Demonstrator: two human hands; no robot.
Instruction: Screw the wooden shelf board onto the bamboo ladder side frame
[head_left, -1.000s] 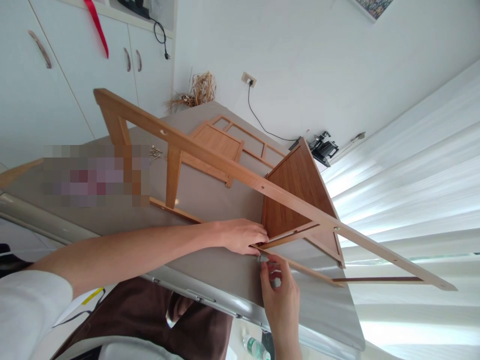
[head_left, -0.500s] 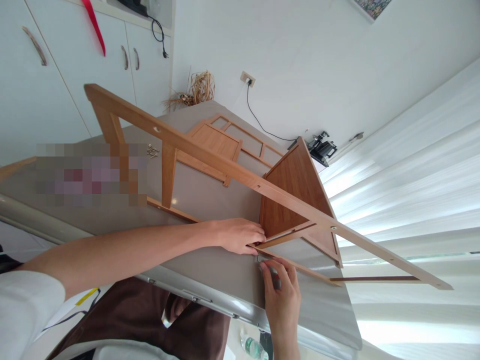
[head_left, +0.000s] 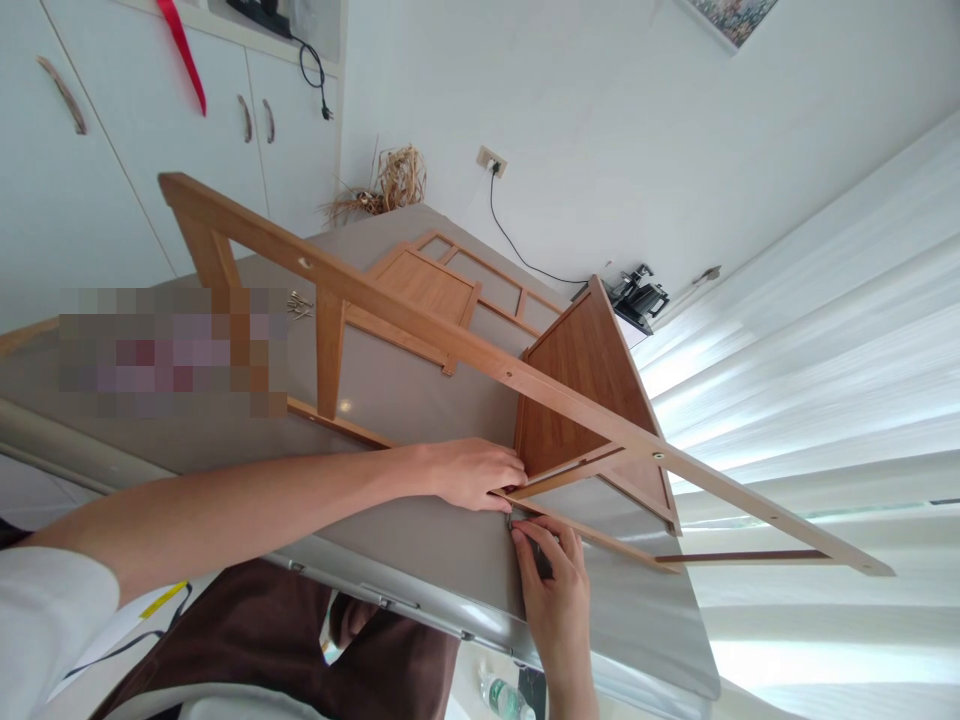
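A wooden frame point(head_left: 420, 315) with long rails and short crosspieces stands on edge on the table, joined to an upright wooden panel point(head_left: 581, 385). My left hand point(head_left: 480, 475) is closed on the frame's lower rail, close to the panel's near corner. Just right of it, my right hand point(head_left: 556, 572) pinches a thin metal rod point(head_left: 511, 518) that looks like a hex key, its tip against the rail's near side. My fingers partly hide the rod, and what it engages cannot be made out.
On the grey table point(head_left: 442, 560) lie several bolts point(head_left: 299, 305), a flat wooden panel point(head_left: 427, 290) and a slatted wooden frame point(head_left: 499, 272). A blurred patch covers the left side. Dried stalks point(head_left: 401, 178) and a black device point(head_left: 640, 297) are at the back. White curtains point(head_left: 825, 420) hang right.
My right fingers have turned slightly around the rod and drawn closer to the rail. The left hand keeps its hold. The whole view has shifted a little.
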